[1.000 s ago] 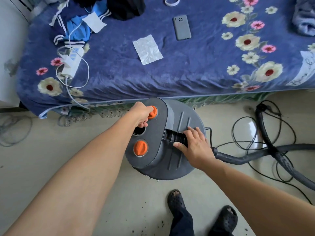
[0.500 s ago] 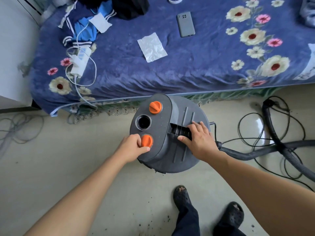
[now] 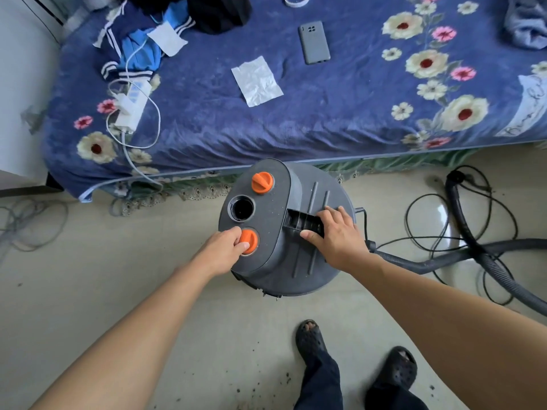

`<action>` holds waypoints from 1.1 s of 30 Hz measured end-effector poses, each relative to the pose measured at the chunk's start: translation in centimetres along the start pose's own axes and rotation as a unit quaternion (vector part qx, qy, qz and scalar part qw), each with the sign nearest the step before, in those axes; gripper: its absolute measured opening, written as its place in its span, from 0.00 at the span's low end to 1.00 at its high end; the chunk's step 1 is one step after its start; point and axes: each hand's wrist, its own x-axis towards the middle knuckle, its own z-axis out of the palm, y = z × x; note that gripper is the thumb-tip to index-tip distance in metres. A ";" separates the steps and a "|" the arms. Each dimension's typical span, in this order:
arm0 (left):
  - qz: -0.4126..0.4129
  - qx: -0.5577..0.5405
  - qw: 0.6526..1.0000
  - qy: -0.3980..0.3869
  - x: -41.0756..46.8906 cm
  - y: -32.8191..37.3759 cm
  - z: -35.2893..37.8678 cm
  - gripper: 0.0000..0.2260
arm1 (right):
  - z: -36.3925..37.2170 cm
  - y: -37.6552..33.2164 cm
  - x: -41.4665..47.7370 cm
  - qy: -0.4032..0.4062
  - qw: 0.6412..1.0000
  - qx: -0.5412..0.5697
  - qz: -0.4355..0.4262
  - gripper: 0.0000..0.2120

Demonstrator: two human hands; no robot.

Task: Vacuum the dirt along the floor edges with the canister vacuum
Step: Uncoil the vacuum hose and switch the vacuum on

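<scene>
A grey round canister vacuum point(image 3: 305, 261) stands on the floor just in front of the bed. Its top has two orange knobs and a black round opening point(image 3: 241, 208) between them. My left hand point(image 3: 222, 251) pinches the near orange knob point(image 3: 250, 241). The far orange knob point(image 3: 262, 182) is free. My right hand point(image 3: 337, 235) grips the black carry handle point(image 3: 300, 221) on the lid. A grey ribbed hose point(image 3: 461, 255) leaves the vacuum's right side and runs across the floor. Dark dirt specks point(image 3: 266, 383) lie on the floor near my feet.
A bed with a blue flowered cover point(image 3: 325, 122) fills the back, holding a phone point(image 3: 314, 44), paper point(image 3: 257, 81), clothes point(image 3: 142, 45) and a white power strip point(image 3: 130, 108). Black cable loops point(image 3: 429, 232) lie right of the vacuum. My sandalled feet point(image 3: 310, 338) stand below it.
My left hand left the far orange knob and moved to the near one, where it now pinches it. My right hand stayed on the handle.
</scene>
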 end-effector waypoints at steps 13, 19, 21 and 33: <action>0.048 0.164 0.981 0.097 -0.9 10.1 -2.2 0.13 | -5.5 9.0 -4.9 0.126 0.981 0.078 0.125 0.16; 0.181 0.103 0.976 0.071 1.8 23.5 2.5 0.10 | -9.3 22.1 -10.8 0.170 0.915 0.182 0.318 0.10; 0.193 0.098 0.975 0.046 2.7 28.1 5.3 0.10 | -10.2 26.5 -12.5 0.169 0.896 0.208 0.354 0.07; 0.051 0.090 0.989 -0.105 13.2 46.2 26.7 0.11 | -10.5 52.4 -13.5 0.073 0.862 0.202 0.458 0.09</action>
